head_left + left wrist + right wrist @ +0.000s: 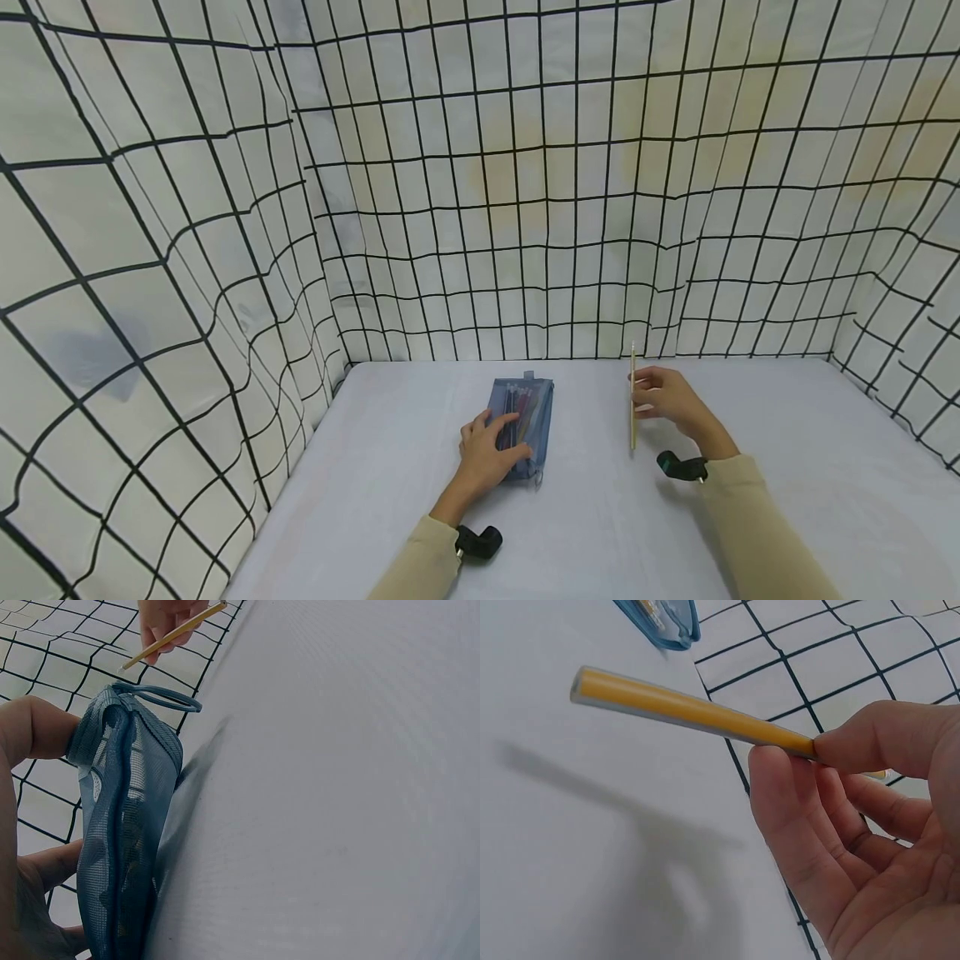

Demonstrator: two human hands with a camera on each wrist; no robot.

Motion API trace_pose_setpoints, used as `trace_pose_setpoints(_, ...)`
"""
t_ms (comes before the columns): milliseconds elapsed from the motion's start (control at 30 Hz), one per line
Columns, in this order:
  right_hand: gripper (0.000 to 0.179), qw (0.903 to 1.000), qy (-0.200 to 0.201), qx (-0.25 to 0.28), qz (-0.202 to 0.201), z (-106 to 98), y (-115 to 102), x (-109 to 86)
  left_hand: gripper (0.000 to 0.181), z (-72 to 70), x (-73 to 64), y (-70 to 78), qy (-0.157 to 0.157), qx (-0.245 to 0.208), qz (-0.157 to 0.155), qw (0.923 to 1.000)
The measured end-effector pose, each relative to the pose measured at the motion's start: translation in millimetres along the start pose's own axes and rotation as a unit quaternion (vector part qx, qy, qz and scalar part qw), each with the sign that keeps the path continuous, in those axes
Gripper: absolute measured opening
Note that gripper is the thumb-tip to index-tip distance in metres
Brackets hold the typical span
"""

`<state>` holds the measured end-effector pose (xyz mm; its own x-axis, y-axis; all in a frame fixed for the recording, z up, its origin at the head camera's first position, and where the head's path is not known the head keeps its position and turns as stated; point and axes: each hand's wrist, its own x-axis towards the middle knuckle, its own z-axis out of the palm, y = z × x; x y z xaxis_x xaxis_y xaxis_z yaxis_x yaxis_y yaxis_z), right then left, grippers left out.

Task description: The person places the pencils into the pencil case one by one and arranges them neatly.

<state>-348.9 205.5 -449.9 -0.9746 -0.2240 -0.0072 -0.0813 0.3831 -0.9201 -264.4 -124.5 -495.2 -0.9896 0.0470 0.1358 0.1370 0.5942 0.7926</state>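
My right hand [670, 398] pinches a slim yellow pen [682, 711] between thumb and fingertips, above the white table. The pen has a blunt end at one side and a pale, clear-looking tip at the other; in the head view it stands nearly vertical. My left hand [483, 452] rests spread over a blue mesh zip pouch [542, 433], thumb at its near end and fingers across its top and left side. Several slim, pen-like items show through the mesh. A zip and a loop [169, 697] run along the pouch's near end in the left wrist view.
The white table [585, 517] ends at a black grid net [465, 250] over white sheeting at the back and both sides. A black wrist camera [480, 543] sits on the left wrist, another wrist camera [681, 467] on the right.
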Motion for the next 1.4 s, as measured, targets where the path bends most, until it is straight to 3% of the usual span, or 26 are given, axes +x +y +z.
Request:
trace_pose_setpoints(367,0.051,0.9989,-0.015,0.029,0.032,21,-12,1.8,0.068,-1.4,-0.5,1.4,0.0,-0.002,0.0,1.0)
trace_pose_setpoints(733,0.045,0.9966,-0.041,0.054,0.047,39,-11,7.3,0.068,-2.3,-1.6,1.7,0.0,-0.008,-0.002,1.0)
trace_pose_setpoints(1033,0.044,0.9942,-0.059,0.049,0.075,53,-12,8.4,0.068,-1.8,-1.5,1.0,0.002,-0.007,-0.004,1.0)
trace_pose_setpoints(1400,0.046,0.992,-0.089,0.045,0.078,70,-13,5.9,0.068,-0.9,-1.8,1.9,0.001,-0.004,-0.009,1.0)
